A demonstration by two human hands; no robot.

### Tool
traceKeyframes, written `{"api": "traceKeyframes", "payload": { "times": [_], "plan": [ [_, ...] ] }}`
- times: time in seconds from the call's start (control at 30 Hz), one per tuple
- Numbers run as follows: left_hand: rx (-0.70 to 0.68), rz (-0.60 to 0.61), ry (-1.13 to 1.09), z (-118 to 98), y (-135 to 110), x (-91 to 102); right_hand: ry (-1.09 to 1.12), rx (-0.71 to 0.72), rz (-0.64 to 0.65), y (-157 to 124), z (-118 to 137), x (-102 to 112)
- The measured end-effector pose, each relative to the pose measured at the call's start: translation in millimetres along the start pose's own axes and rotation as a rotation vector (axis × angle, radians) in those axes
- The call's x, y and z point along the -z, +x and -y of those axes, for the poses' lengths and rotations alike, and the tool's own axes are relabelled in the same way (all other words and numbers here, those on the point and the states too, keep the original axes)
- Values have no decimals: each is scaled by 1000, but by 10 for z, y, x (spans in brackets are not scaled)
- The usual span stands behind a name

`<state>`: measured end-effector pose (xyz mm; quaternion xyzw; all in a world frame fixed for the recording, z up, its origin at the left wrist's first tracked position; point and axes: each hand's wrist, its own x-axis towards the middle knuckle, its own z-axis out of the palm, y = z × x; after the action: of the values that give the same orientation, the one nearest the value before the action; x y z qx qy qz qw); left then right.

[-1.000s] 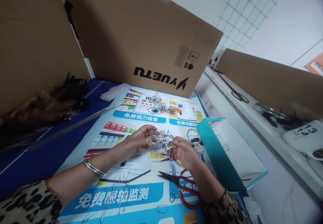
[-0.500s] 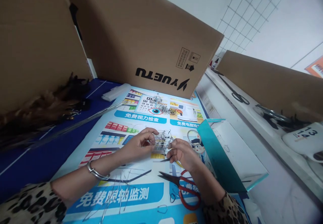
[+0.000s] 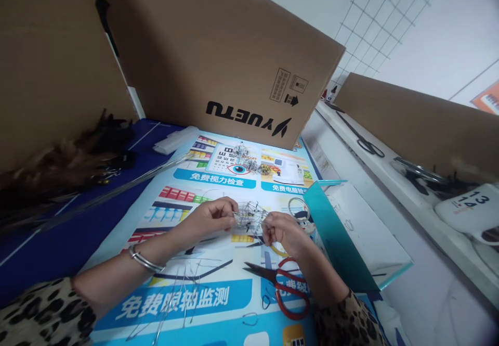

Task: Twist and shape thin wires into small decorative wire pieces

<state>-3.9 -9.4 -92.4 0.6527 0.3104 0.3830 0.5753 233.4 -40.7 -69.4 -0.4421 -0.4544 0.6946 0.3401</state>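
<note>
A tangled silver wire piece (image 3: 249,217) with small dark bits spans the gap between my two hands. My left hand (image 3: 218,216) pinches its left side between thumb and fingertips. On the right side, my right hand (image 3: 286,231) grips it with curled fingers. Below that hand lies a dark pointed tool tip (image 3: 255,244), with a yellow curved part (image 3: 279,251) beside it; the hand partly hides this tool. Red-handled scissors (image 3: 278,286) lie nearer to me, blades pointing left. Several loose wires (image 3: 183,289) are spread below my left forearm.
Several round wire clusters (image 3: 249,165) sit farther back, before a big cardboard box (image 3: 234,65). At right stands an open teal-and-white box (image 3: 343,236). Brown feathery material (image 3: 70,164) lies left, by long thin wires (image 3: 128,190). A shelf (image 3: 374,169) holds black scissors (image 3: 368,145) and a white mug (image 3: 468,213).
The wire piece has turned a little between my hands and shows a wider mesh. My right fingers have curled in more closely. The view has shifted slightly.
</note>
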Motion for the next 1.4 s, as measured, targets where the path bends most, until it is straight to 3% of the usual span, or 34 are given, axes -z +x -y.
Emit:
{"api": "traceKeyframes", "payload": {
  "times": [0.23, 0.47, 0.7, 0.87, 1.23, 1.4],
  "plan": [
    [-31, -52, 15, -22, -13, -38, 52, 44, -87, 1, 0, 4],
    [-49, -91, 39, -4, -10, -56, 103, 191, -111, -22, 5, -91],
    [-45, -122, 12, -23, -26, -87, -209, 372, -151, -33, -72, -175],
    [-8, -119, -29, -38, -51, -130, -219, 373, -265, -12, -106, -216],
    [-46, -41, -57, -47, -69, -213, -13, 299, -366, 33, -162, -333],
    [-23, -32, -60, -46, -70, -190, 59, 308, -391, 37, -152, -288]
  ]
}}
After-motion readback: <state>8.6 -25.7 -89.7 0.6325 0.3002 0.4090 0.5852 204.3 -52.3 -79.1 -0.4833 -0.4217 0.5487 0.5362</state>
